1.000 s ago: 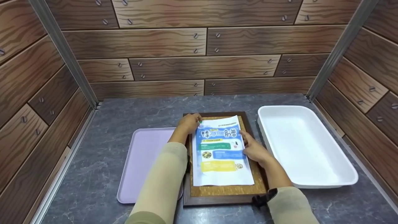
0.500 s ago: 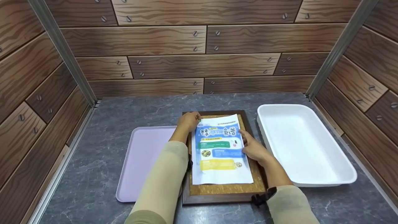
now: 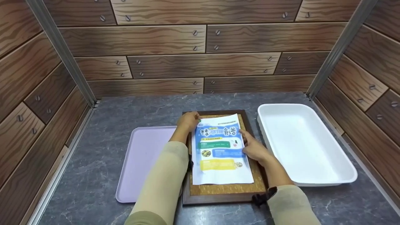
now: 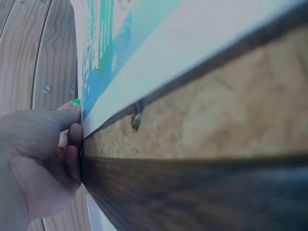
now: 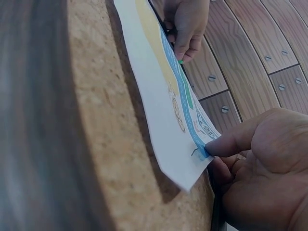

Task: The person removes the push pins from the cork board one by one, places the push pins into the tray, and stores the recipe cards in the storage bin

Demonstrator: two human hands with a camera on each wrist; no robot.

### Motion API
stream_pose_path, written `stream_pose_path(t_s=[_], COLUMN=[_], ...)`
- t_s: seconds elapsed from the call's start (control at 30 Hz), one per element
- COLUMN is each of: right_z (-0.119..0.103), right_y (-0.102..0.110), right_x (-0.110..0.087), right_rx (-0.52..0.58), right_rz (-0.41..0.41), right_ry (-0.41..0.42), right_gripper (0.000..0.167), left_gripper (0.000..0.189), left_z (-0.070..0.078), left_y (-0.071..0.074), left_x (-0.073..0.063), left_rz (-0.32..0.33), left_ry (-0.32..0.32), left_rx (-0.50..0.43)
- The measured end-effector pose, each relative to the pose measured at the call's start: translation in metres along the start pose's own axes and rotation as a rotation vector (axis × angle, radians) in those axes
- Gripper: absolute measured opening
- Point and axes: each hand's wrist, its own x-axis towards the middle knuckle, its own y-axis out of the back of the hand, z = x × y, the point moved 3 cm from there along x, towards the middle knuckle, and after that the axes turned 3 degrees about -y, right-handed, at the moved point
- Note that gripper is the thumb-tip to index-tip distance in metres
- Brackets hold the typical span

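A printed paper sheet (image 3: 222,175) with blue, green and yellow blocks lies on a dark-framed cork board (image 3: 218,190). At its top left corner my left hand (image 3: 187,121) pinches a small green pin-like piece (image 4: 76,101) with the thumb. Its other fingers curl at the board's frame in the left wrist view. My right hand (image 3: 254,147) pinches the sheet's right edge, thumb on top; the right wrist view shows its other fingers partly hidden beyond the edge. A small shiny piece (image 4: 136,120) sits at the cork beside the sheet, its kind unclear.
Left of the board a flat lilac tray (image 3: 142,162) lies partly under the left forearm. A deep white tray (image 3: 307,143) stands to the right. Wood-patterned walls (image 3: 162,40) enclose the grey marbled table (image 3: 93,162) at the back and sides.
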Motion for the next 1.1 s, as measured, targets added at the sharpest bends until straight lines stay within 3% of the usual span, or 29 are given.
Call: stream_pose_path(t_s=[0.37, 0.9, 1.1], right_z=[0.001, 0.001, 0.003], right_y=[-0.001, -0.001, 0.000], right_x=[0.001, 0.000, 0.001], right_rx=[-0.012, -0.020, -0.022], right_rz=[-0.011, -0.018, -0.030], right_ry=[-0.006, -0.007, -0.013], right_gripper=[0.094, 0.086, 0.085], left_gripper=[0.016, 0.008, 0.008], left_z=[-0.008, -0.017, -0.020], left_y=[0.002, 0.006, 0.011], left_x=[-0.007, -0.013, -0.019], left_rz=[0.001, -0.047, -0.074], left_ry=[-0.024, -0.100, -0.093], left_rx=[-0.086, -0.316, -0.429])
